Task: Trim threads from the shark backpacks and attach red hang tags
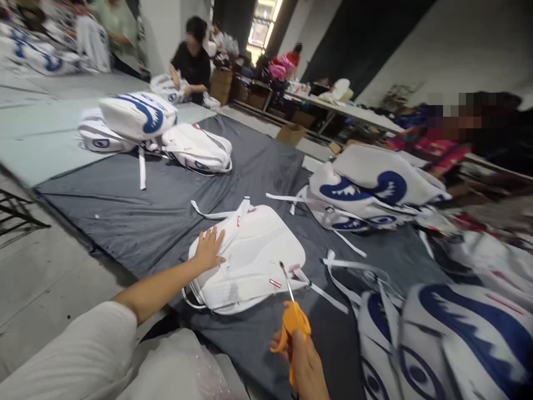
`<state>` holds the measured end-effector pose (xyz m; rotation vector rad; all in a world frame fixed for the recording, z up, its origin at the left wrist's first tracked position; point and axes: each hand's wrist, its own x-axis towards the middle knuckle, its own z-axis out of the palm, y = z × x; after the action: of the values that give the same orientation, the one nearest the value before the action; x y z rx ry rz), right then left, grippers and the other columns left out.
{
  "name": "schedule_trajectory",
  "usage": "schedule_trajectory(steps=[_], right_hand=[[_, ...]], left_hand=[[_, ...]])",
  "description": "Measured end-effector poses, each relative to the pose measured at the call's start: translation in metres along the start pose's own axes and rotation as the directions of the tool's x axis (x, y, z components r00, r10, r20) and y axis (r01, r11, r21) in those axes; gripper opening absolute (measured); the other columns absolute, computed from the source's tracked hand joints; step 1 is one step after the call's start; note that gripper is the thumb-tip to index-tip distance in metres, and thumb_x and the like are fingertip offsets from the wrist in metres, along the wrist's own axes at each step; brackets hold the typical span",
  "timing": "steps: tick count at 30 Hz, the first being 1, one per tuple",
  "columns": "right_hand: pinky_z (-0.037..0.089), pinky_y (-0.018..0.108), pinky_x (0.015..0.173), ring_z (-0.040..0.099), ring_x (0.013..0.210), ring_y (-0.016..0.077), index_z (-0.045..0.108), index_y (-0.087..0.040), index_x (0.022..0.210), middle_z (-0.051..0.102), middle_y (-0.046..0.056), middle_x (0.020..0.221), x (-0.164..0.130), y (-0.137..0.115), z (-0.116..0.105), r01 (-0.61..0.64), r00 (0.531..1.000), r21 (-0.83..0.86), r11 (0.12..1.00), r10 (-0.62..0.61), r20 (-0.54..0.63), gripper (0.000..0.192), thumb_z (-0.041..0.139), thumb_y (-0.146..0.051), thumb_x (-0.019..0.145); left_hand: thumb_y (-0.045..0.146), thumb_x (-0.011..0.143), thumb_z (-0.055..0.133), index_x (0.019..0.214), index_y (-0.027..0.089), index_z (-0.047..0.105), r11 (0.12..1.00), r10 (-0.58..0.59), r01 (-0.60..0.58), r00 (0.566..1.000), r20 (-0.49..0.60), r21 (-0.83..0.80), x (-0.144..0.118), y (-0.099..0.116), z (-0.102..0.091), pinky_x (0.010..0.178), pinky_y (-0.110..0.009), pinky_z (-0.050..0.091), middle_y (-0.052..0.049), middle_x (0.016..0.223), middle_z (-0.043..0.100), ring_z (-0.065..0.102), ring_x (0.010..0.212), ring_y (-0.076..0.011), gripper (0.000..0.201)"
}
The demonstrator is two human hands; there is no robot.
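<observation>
A white backpack (pixel 254 253) lies flat on the dark grey table cover in front of me, its straps spread out and small red marks on it. My left hand (pixel 210 249) rests on its left side, fingers spread and holding nothing. My right hand (pixel 302 361) is closed round an orange long-necked lighter (pixel 296 322). The lighter's thin metal neck points up, its dark tip over the backpack's lower right part near a strap; I cannot tell if it touches the cloth. No flame shows.
Finished-looking white and blue backpacks (pixel 470 333) crowd the right side, with another pile (pixel 375 183) behind them. More backpacks (pixel 137 114) are stacked at the far left. A person in black (pixel 194 64) handles one at the table's far end. Another person stands at right.
</observation>
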<state>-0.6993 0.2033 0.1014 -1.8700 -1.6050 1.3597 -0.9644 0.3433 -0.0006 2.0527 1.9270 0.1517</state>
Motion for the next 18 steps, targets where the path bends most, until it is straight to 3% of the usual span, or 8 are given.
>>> schedule_trajectory(steps=[3, 5, 7, 9, 12, 13, 16, 18], right_hand=[[0.058, 0.042, 0.070, 0.068, 0.071, 0.0266, 0.058, -0.026, 0.088, 0.065, 0.006, 0.076, -0.007, 0.011, -0.004, -0.045, 0.989, 0.111, 0.993, 0.060, -0.132, 0.055, 0.026, -0.072, 0.091], [0.056, 0.039, 0.062, 0.064, 0.063, 0.0245, 0.057, -0.025, 0.099, 0.062, 0.005, 0.071, 0.006, 0.007, -0.012, -0.063, 0.992, 0.088, 0.994, 0.072, -0.103, 0.050, 0.032, -0.068, 0.091], [0.053, 0.035, 0.057, 0.063, 0.060, 0.0229, 0.054, -0.024, 0.111, 0.062, 0.003, 0.069, 0.026, -0.002, -0.024, -0.071, 0.994, 0.035, 0.997, 0.074, -0.079, 0.050, 0.035, -0.066, 0.092], [0.051, 0.032, 0.055, 0.063, 0.057, 0.0208, 0.053, -0.022, 0.115, 0.061, 0.002, 0.067, 0.048, -0.012, -0.041, -0.068, 0.990, -0.044, 0.997, 0.062, -0.123, 0.052, 0.034, -0.064, 0.093], [0.048, 0.028, 0.055, 0.061, 0.054, 0.0170, 0.051, -0.017, 0.111, 0.061, 0.002, 0.065, 0.081, -0.033, -0.071, -0.102, 0.975, -0.210, 0.972, 0.056, -0.214, 0.049, 0.026, -0.057, 0.098], [0.047, 0.026, 0.056, 0.061, 0.054, 0.0157, 0.051, -0.015, 0.110, 0.062, 0.003, 0.067, 0.093, -0.041, -0.080, -0.131, 0.972, -0.268, 0.954, 0.071, -0.222, 0.047, 0.023, -0.052, 0.100], [0.043, 0.023, 0.058, 0.058, 0.054, 0.0121, 0.053, -0.010, 0.102, 0.063, 0.007, 0.068, 0.126, -0.072, -0.101, -0.201, 0.971, -0.392, 0.898, 0.131, -0.199, 0.045, 0.023, -0.044, 0.102], [0.041, 0.023, 0.057, 0.053, 0.049, 0.0102, 0.054, -0.010, 0.100, 0.060, 0.005, 0.063, 0.139, -0.092, -0.104, -0.222, 0.973, -0.426, 0.877, 0.169, -0.158, 0.047, 0.023, -0.045, 0.103]], left_hand=[[0.027, 0.087, 0.059, 0.152, 0.006, 0.030, 0.999, -0.011, 0.007, 0.997, -0.073, -0.049, -0.020, -0.002, 0.011, 0.111, -0.056, 0.029, -0.027, 0.156, 0.028, 0.037, 0.138, -0.0414, 0.074], [0.015, 0.088, 0.049, 0.147, 0.006, 0.040, 0.984, -0.032, 0.024, 0.999, -0.041, -0.175, -0.034, -0.010, 0.009, 0.109, -0.051, 0.036, -0.024, 0.148, 0.045, 0.048, 0.130, -0.0364, 0.061], [0.016, 0.089, 0.046, 0.143, 0.014, 0.048, 0.943, -0.013, 0.007, 1.000, -0.017, -0.333, -0.053, -0.021, 0.002, 0.109, -0.043, 0.040, -0.014, 0.139, 0.058, 0.055, 0.125, -0.0298, 0.055], [0.028, 0.093, 0.047, 0.138, 0.021, 0.055, 0.815, 0.063, -0.044, 0.998, 0.014, -0.577, -0.079, -0.031, -0.004, 0.106, -0.037, 0.044, -0.007, 0.132, 0.064, 0.060, 0.120, -0.0255, 0.047], [0.044, 0.091, 0.052, 0.125, 0.021, 0.065, 0.479, 0.169, 0.012, 0.980, 0.106, -0.878, -0.114, -0.038, -0.004, 0.101, -0.035, 0.048, -0.005, 0.121, 0.070, 0.065, 0.110, -0.0250, 0.043], [0.046, 0.090, 0.054, 0.121, 0.020, 0.067, 0.432, 0.134, 0.063, 0.982, 0.133, -0.900, -0.119, -0.037, -0.002, 0.100, -0.036, 0.048, -0.006, 0.118, 0.071, 0.065, 0.108, -0.0254, 0.042], [0.045, 0.085, 0.060, 0.112, 0.018, 0.069, 0.356, -0.119, 0.171, 0.984, 0.137, -0.919, -0.112, -0.027, 0.008, 0.105, -0.038, 0.044, -0.007, 0.117, 0.071, 0.062, 0.114, -0.0258, 0.039], [0.043, 0.088, 0.058, 0.111, 0.014, 0.067, 0.180, -0.207, 0.271, 0.950, 0.233, -0.946, -0.098, -0.022, 0.013, 0.103, -0.036, 0.046, -0.010, 0.116, 0.071, 0.065, 0.110, -0.0238, 0.038]])
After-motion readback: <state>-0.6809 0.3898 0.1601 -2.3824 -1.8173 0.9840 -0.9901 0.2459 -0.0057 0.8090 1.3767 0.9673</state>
